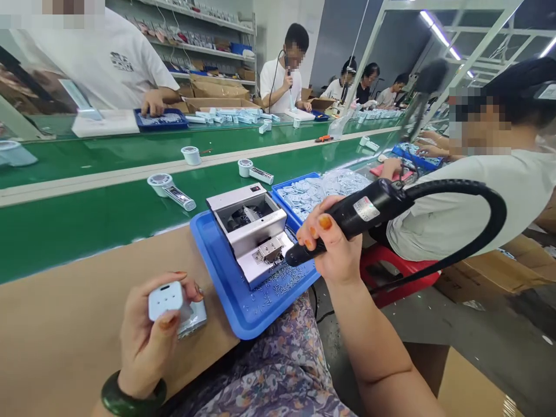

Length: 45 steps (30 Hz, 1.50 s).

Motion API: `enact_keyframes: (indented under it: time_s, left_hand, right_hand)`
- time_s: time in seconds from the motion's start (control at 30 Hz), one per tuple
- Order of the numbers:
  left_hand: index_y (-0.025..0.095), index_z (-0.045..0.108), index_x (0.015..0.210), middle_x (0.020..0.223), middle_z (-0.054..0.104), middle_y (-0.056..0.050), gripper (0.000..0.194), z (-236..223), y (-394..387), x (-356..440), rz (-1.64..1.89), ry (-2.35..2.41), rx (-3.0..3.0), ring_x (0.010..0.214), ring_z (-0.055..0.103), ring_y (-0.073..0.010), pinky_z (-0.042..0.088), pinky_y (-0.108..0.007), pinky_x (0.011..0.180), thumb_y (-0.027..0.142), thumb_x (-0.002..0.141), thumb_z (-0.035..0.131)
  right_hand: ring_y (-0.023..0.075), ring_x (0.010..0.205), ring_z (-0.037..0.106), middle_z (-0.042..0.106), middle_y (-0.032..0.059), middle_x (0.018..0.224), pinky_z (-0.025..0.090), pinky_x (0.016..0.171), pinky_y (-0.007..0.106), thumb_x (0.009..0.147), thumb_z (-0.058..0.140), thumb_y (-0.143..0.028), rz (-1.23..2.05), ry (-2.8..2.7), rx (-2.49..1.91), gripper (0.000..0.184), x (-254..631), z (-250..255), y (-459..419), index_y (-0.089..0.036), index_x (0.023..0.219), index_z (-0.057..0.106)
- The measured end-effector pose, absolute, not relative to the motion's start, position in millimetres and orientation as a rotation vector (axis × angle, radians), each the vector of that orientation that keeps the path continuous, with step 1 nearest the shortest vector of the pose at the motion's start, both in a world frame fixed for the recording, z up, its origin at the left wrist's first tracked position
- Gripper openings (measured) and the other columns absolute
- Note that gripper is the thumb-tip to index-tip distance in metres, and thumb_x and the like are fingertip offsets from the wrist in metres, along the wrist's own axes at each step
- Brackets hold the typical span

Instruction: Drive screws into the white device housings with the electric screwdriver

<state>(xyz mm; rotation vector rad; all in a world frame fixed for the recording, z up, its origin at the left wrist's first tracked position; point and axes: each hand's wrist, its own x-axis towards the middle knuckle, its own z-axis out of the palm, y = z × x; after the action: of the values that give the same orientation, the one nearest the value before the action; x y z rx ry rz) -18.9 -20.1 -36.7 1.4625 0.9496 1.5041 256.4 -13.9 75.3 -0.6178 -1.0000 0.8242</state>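
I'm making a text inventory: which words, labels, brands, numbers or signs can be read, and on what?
Nothing is legible.
Sticker on the black tool in the right hand: too small.
Print on a co-worker's white shirt: blurred.
Marks on the cardboard box at right: too blurred.

The left grip and higher right grip both curl.

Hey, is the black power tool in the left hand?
No, the right hand holds the black power tool; the left hand holds a light-blue piece.
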Motion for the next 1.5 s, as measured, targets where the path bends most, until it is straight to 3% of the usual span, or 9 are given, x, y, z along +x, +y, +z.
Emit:
enact_keyframes:
  time_s: [0.13,0.3,0.47,0.7,0.9,0.97,1.13,1.4,1.5]
  left_hand:
    - [0.025,0.066,0.113,0.081,0.069,-0.002,0.041,-36.2,-22.0,-17.5,1.490,0.995,1.498,0.073,0.067,-0.0239,0.059,-0.037,0.064,0.060,0.093,0.077]
    - [0.028,0.062,0.133,0.082,0.069,-0.002,0.045,-33.8,-20.6,-16.8,1.429,0.979,1.670,0.073,0.066,-0.0235,0.056,-0.035,0.062,0.056,0.099,0.071]
    - [0.030,0.063,0.126,0.087,0.069,-0.002,0.028,-37.3,-17.3,-19.7,1.357,0.907,1.795,0.074,0.068,-0.0221,0.056,-0.032,0.061,0.048,0.105,0.065]
    - [0.025,0.068,0.116,0.089,0.073,-0.003,0.032,-31.7,-23.0,-9.6,1.290,1.108,2.064,0.069,0.070,-0.0202,0.057,-0.031,0.065,0.051,0.098,0.071]
    - [0.022,0.067,0.114,0.087,0.074,-0.002,0.031,-21.5,-26.5,2.1,1.235,1.129,2.168,0.062,0.067,-0.0165,0.055,-0.027,0.062,0.050,0.099,0.068]
    - [0.023,0.066,0.116,0.092,0.076,-0.003,0.029,-23.3,-26.3,-0.3,1.265,1.093,2.166,0.068,0.071,-0.0180,0.058,-0.028,0.065,0.047,0.101,0.069]
    - [0.024,0.062,0.117,0.126,0.078,-0.016,0.028,-25.1,-28.7,1.9,1.365,0.721,2.271,0.115,0.079,-0.0280,0.062,-0.034,0.092,0.050,0.106,0.065]
    - [0.025,0.064,0.109,0.092,0.080,-0.003,0.025,-10.6,-34.0,23.2,1.185,0.647,2.530,0.078,0.078,-0.0180,0.056,-0.026,0.070,0.048,0.103,0.070]
    - [0.026,0.065,0.112,0.106,0.084,-0.006,0.024,-13.6,-30.4,22.8,1.115,0.694,2.553,0.087,0.081,-0.0204,0.059,-0.028,0.076,0.048,0.103,0.069]
  right_hand:
    - [0.0078,0.042,0.048,0.053,-0.0131,0.055,0.047,0.048,0.026,0.082,0.087,-0.052,0.802,-1.019,-0.664,0.041,241.5,82.5,-4.2,-0.028,0.091,0.056]
    - [0.0085,0.045,0.046,0.049,-0.0118,0.055,0.043,0.048,0.027,0.083,0.085,-0.060,0.818,-1.061,-0.736,0.045,230.9,70.3,5.3,-0.026,0.090,0.056]
    - [0.0076,0.045,0.047,0.050,-0.0119,0.056,0.042,0.047,0.025,0.086,0.085,-0.053,0.875,-1.082,-0.769,0.040,235.3,63.7,2.2,-0.025,0.091,0.056]
    - [0.0047,0.040,0.043,0.046,-0.0147,0.056,0.047,0.048,0.024,0.081,0.089,-0.046,1.018,-0.895,-0.624,0.044,229.1,101.5,-25.3,-0.028,0.087,0.049]
    - [0.0048,0.038,0.042,0.049,-0.0138,0.056,0.048,0.049,0.024,0.080,0.090,-0.042,1.130,-0.923,-0.537,0.040,208.2,134.2,-42.7,-0.028,0.085,0.053]
    - [0.0056,0.038,0.043,0.050,-0.0132,0.056,0.049,0.049,0.025,0.082,0.088,-0.044,1.117,-0.952,-0.519,0.038,205.0,134.9,-42.5,-0.028,0.086,0.054]
    - [0.0050,0.041,0.045,0.052,-0.0131,0.057,0.050,0.050,0.022,0.085,0.085,-0.037,1.060,-0.909,-0.509,0.029,197.7,112.1,-36.0,-0.026,0.088,0.058]
    - [0.0041,0.042,0.043,0.047,-0.0136,0.060,0.049,0.051,0.020,0.081,0.085,-0.042,1.104,-0.748,-0.544,0.036,219.1,92.3,-30.9,-0.025,0.089,0.054]
    - [0.0041,0.042,0.041,0.045,-0.0135,0.060,0.048,0.049,0.020,0.081,0.085,-0.044,0.907,-0.697,-0.525,0.038,243.6,99.9,-28.7,-0.026,0.088,0.052]
